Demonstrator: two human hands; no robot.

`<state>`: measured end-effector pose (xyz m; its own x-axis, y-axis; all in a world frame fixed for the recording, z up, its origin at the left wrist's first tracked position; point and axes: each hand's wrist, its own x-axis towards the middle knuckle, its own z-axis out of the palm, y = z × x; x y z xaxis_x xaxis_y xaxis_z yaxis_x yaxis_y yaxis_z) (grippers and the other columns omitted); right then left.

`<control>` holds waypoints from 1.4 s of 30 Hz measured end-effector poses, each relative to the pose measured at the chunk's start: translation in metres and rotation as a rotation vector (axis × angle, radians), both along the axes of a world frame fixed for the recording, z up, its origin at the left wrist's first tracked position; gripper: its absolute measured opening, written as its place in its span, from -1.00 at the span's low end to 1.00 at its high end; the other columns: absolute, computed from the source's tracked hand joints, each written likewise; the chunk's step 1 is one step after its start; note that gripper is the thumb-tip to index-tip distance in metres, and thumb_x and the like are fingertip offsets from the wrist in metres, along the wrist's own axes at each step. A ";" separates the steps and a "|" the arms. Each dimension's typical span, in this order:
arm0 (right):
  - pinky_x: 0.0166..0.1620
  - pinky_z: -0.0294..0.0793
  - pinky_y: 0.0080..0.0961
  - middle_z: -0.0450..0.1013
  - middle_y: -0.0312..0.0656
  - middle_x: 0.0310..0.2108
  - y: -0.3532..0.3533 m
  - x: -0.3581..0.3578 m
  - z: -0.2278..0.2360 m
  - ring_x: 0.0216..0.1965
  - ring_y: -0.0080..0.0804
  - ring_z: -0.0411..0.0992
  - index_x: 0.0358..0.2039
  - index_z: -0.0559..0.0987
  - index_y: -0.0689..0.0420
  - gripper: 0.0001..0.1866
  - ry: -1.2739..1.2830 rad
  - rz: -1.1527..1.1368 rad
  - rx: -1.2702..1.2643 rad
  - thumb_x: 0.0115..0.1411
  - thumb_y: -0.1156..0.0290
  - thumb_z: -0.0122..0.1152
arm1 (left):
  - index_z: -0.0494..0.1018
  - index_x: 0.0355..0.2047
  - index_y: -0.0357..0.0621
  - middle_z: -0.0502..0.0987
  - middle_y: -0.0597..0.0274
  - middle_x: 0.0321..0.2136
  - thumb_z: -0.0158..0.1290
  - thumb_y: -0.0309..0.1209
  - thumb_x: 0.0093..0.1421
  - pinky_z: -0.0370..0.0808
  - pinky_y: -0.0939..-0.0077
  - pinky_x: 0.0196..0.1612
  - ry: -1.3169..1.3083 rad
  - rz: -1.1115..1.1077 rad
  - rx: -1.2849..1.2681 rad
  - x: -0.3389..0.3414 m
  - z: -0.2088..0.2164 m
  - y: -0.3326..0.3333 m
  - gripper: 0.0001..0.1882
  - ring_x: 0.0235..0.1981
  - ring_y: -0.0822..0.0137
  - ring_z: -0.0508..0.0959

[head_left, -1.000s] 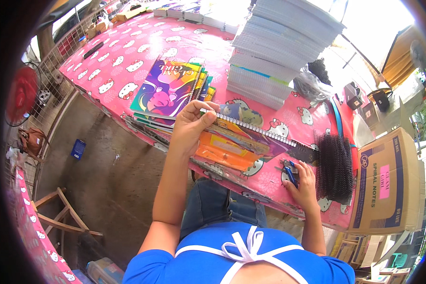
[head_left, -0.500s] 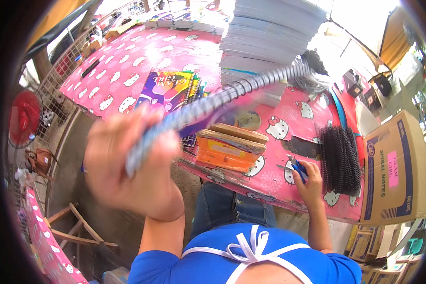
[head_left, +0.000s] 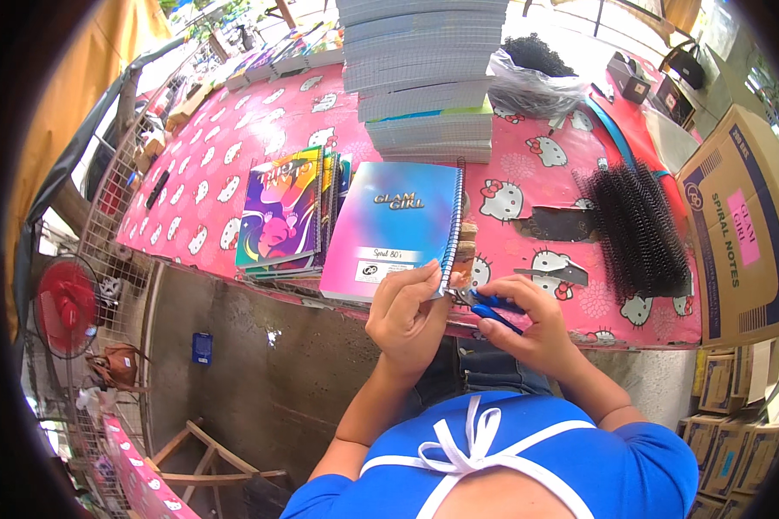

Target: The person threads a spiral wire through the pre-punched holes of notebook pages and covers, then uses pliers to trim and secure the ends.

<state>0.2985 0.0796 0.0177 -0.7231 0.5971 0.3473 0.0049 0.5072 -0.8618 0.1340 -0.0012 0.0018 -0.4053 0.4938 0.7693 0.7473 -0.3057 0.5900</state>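
Note:
A spiral notebook (head_left: 394, 229) with a pink-to-blue cover is held by its lower right corner in my left hand (head_left: 408, 316), thumb on the cover beside the coil. Its dark wire coil runs down the right edge. My right hand (head_left: 532, 324) grips blue-handled pliers (head_left: 496, 318), whose jaws meet the lower end of the coil. Partly hidden behind the notebook is a wooden block (head_left: 467, 246). Just left of it lies a small pile of colourful spiral notebooks (head_left: 281, 212).
A tall stack of notebooks (head_left: 424, 60) rises at the back. Black plastic coils (head_left: 640, 233) lie to the right, beside a cardboard box (head_left: 740, 229). The pink patterned tablecloth (head_left: 199, 195) covers the table. A red fan (head_left: 65, 307) stands at the left.
My left hand has lowered the notebook from edge-on in the air to cover-up near the table edge. My right hand has lifted the pliers off the table and brought them left to the coil.

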 end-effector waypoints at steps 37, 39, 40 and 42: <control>0.18 -0.29 0.38 0.21 0.15 0.22 -0.025 -0.049 0.099 0.28 0.35 0.01 0.23 0.29 0.16 -0.25 0.903 1.273 0.369 0.32 -0.17 -0.50 | 0.33 0.10 -0.36 0.32 -0.10 0.14 0.11 -0.39 0.21 0.18 0.32 0.23 -0.627 0.690 0.236 -0.186 -0.035 -0.072 -0.51 0.22 0.15 0.27; 0.16 -0.28 0.42 0.18 0.25 0.20 -0.036 -0.054 0.090 0.26 0.44 0.00 0.20 0.34 0.16 -0.27 1.018 1.226 0.243 0.35 -0.16 -0.49 | 0.32 0.10 -0.37 0.31 -0.08 0.15 0.11 -0.40 0.21 0.16 0.32 0.25 -0.619 0.700 0.260 -0.181 -0.036 -0.078 -0.51 0.22 0.16 0.25; 0.15 -0.27 0.43 0.13 0.37 0.20 -0.043 -0.058 0.086 0.24 0.52 -0.03 0.17 0.38 0.18 -0.26 1.086 1.202 0.163 0.33 -0.19 -0.43 | 0.32 0.10 -0.38 0.31 -0.08 0.16 0.11 -0.41 0.21 0.15 0.31 0.25 -0.616 0.683 0.269 -0.178 -0.034 -0.075 -0.51 0.23 0.17 0.24; 0.14 -0.24 0.45 0.02 0.57 0.18 -0.057 -0.068 0.082 0.23 0.62 -0.09 0.11 0.43 0.20 -0.22 1.167 1.260 -0.090 0.28 -0.26 -0.30 | 0.31 0.10 -0.39 0.30 -0.06 0.16 0.10 -0.43 0.21 0.19 0.34 0.24 -0.612 0.678 0.291 -0.173 -0.030 -0.075 -0.52 0.20 0.19 0.27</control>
<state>0.2305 0.0228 0.1001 -0.1340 -0.0515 0.9896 -0.9293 -0.3402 -0.1436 -0.0393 -0.0760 -0.0280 -0.9072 -0.1711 0.3844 0.4062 -0.1177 0.9062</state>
